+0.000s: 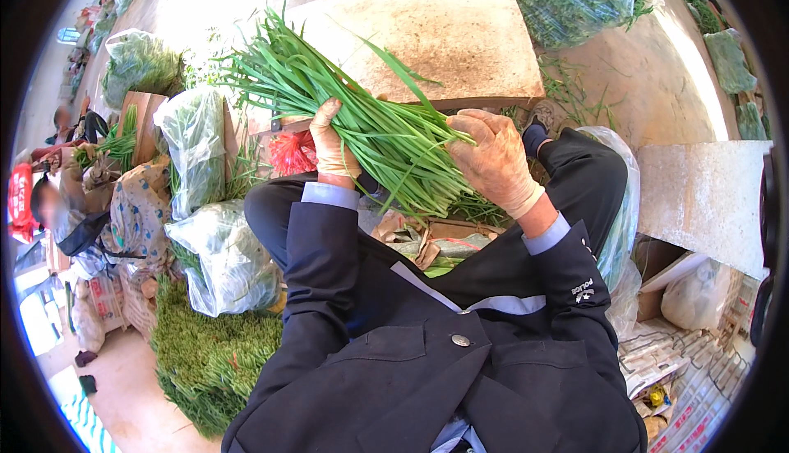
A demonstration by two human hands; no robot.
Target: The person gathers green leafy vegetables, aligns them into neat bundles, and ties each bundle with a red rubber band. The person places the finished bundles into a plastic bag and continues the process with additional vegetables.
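Observation:
A thick bunch of long green leafy stalks, probably garlic chives [370, 126], lies slantwise across my lap, its leaf tips up to the left. My left hand [334, 141], in a thin pale glove, grips the bunch around its middle with the thumb on top. My right hand [493, 157], gloved too, pinches a few stalks near the cut ends at the bunch's right edge. Those fingertips are partly hidden. Just beyond the bunch stands a low board-topped table [425, 34] with a stained, pale surface. A bundle of red plastic ties [293, 152] hangs beside my left wrist.
Clear plastic bags of greens [194, 151] stand at my left, beside a big heap of cut greens [212, 354]. Another bagged heap [573, 3] sits beyond the table. A pale board [703, 200] is at my right. Another person [92, 206] sits at far left.

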